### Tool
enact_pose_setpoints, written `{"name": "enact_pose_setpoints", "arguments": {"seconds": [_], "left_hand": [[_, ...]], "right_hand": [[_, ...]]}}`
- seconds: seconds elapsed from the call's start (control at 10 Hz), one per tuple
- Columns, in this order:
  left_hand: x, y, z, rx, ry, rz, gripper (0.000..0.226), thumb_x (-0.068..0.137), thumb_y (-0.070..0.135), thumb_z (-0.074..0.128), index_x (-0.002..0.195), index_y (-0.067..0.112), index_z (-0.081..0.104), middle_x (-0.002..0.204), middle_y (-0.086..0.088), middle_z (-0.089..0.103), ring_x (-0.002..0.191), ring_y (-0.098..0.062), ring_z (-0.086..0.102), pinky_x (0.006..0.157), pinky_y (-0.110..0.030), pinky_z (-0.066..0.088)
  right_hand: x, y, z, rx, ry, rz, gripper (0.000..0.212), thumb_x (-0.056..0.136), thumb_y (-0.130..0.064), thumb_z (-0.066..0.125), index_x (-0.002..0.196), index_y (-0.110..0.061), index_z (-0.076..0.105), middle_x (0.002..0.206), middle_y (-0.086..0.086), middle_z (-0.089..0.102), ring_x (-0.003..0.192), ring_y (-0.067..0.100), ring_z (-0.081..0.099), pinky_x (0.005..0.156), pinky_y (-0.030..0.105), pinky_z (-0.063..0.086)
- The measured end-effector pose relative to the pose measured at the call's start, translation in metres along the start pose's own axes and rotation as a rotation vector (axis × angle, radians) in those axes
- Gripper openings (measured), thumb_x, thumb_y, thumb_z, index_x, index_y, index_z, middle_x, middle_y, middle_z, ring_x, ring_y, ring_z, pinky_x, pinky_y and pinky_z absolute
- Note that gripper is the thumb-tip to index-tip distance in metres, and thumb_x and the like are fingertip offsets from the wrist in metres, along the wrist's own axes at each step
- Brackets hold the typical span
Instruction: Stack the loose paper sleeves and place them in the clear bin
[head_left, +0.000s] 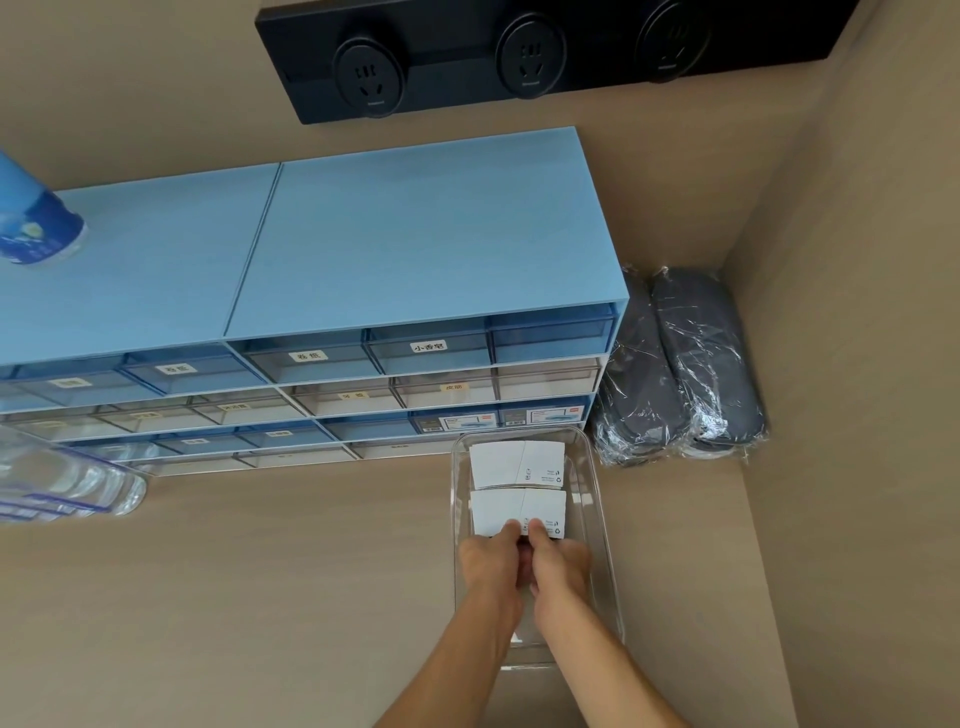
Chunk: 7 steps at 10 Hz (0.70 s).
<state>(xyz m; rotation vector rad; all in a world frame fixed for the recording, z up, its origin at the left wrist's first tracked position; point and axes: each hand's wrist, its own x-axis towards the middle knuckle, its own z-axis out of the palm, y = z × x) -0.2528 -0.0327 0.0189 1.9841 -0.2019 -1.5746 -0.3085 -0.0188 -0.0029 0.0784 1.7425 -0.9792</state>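
Observation:
A clear bin (597, 499) sits on the beige counter at centre right. Inside it, at the far end, lies one flat stack of white paper sleeves (514, 464). A second stack of white sleeves (511, 512) lies just in front of it. My left hand (491, 564) and my right hand (556, 564) are both inside the bin, side by side, with fingertips on the near edge of this second stack. The stack's near edge is hidden under my fingers.
A blue drawer organiser (363, 312) with labelled drawers stands behind the bin. Plastic-wrapped dark slippers (680, 374) lie in the right corner. Water bottles (62, 483) lie at the left, a blue can (36, 218) sits on the organiser, and a black socket strip (519, 52) is on the wall.

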Motion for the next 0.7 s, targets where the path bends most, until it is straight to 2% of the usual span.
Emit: {"name": "enact_pose_setpoints", "arguments": {"seconds": [0.2, 0.3, 0.4, 0.5, 0.6, 0.7], "left_hand": [[-0.003, 0.000, -0.001, -0.025, -0.017, 0.000, 0.019, 0.087, 0.004, 0.066, 0.070, -0.003, 0.063, 0.060, -0.017, 0.064, 0.051, -0.026, 0.058, 0.050, -0.029, 0.048], [-0.006, 0.000, -0.003, -0.056, -0.041, -0.024, 0.017, 0.085, 0.005, 0.067, 0.071, -0.003, 0.063, 0.061, -0.018, 0.063, 0.051, -0.026, 0.057, 0.053, -0.031, 0.049], [-0.008, -0.002, -0.004, -0.091, -0.066, -0.020, 0.016, 0.085, 0.009, 0.069, 0.076, -0.004, 0.064, 0.070, -0.023, 0.065, 0.056, -0.026, 0.058, 0.056, -0.033, 0.049], [-0.011, -0.004, -0.006, -0.109, -0.105, -0.029, 0.016, 0.085, 0.010, 0.070, 0.080, -0.004, 0.065, 0.069, -0.024, 0.065, 0.062, -0.028, 0.059, 0.056, -0.034, 0.049], [-0.017, -0.003, -0.011, -0.118, -0.151, -0.027, 0.019, 0.087, 0.013, 0.069, 0.083, -0.003, 0.059, 0.065, -0.021, 0.061, 0.052, -0.024, 0.055, 0.050, -0.029, 0.050], [-0.034, 0.005, -0.022, -0.106, -0.141, 0.066, 0.020, 0.091, 0.015, 0.065, 0.086, -0.004, 0.058, 0.063, -0.017, 0.060, 0.046, -0.021, 0.052, 0.048, -0.027, 0.048]], "right_hand": [[-0.003, -0.002, -0.002, -0.056, -0.013, -0.016, 0.028, 0.091, -0.022, 0.065, 0.072, -0.003, 0.065, 0.063, 0.010, 0.065, 0.051, 0.021, 0.057, 0.049, 0.025, 0.040], [-0.008, -0.004, -0.004, -0.069, -0.034, -0.016, 0.027, 0.091, -0.025, 0.064, 0.077, -0.002, 0.066, 0.065, 0.009, 0.067, 0.055, 0.022, 0.060, 0.054, 0.027, 0.044], [-0.014, -0.007, -0.012, -0.080, -0.059, -0.042, 0.029, 0.094, -0.025, 0.061, 0.081, 0.000, 0.066, 0.064, 0.009, 0.065, 0.057, 0.022, 0.060, 0.059, 0.028, 0.045], [-0.026, -0.012, -0.023, -0.079, -0.096, -0.035, 0.035, 0.097, -0.024, 0.055, 0.069, -0.004, 0.061, 0.061, 0.008, 0.062, 0.054, 0.022, 0.055, 0.053, 0.026, 0.040], [-0.035, -0.015, -0.029, -0.062, -0.129, -0.066, 0.032, 0.098, -0.026, 0.053, 0.075, -0.005, 0.061, 0.070, 0.011, 0.062, 0.059, 0.023, 0.054, 0.055, 0.027, 0.038], [-0.050, -0.022, -0.033, -0.089, -0.172, -0.141, 0.021, 0.096, -0.019, 0.053, 0.084, -0.006, 0.064, 0.075, 0.009, 0.066, 0.063, 0.020, 0.057, 0.058, 0.027, 0.041]]}}
